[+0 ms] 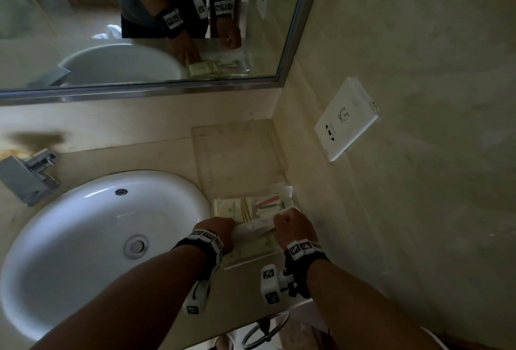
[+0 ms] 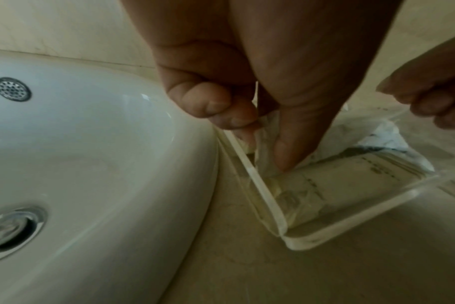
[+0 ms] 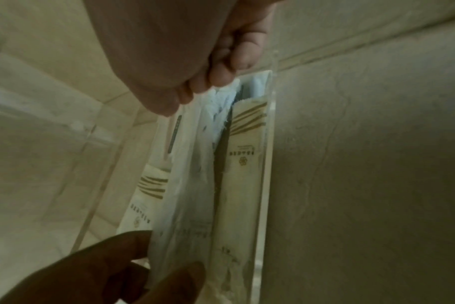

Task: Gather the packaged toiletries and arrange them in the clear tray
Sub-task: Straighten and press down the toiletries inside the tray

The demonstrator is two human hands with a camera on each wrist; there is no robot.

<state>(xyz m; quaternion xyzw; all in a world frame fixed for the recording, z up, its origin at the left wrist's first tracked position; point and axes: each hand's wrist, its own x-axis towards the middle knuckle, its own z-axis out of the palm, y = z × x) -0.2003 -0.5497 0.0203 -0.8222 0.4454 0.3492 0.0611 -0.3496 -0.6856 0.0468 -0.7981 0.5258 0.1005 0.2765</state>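
A clear tray (image 1: 252, 259) sits on the counter to the right of the sink, with several cream and white toiletry packets (image 1: 237, 208) lying in it. Low over the tray's near half I hold a long white packet (image 1: 255, 229) stretched between both hands. My left hand (image 1: 229, 231) pinches its left end between thumb and fingers (image 2: 286, 148), just inside the tray's rim (image 2: 249, 170). My right hand (image 1: 279, 220) pinches the other end with curled fingers (image 3: 221, 76). In the right wrist view the white packet (image 3: 192, 185) lies beside a cream packet with gold stripes (image 3: 243, 164).
A white sink (image 1: 92, 238) with a chrome faucet (image 1: 30, 173) fills the left. A second clear tray (image 1: 237, 151) stands in the back corner. The wall with a white socket plate (image 1: 346, 120) rises close on the right, a mirror (image 1: 139, 14) behind.
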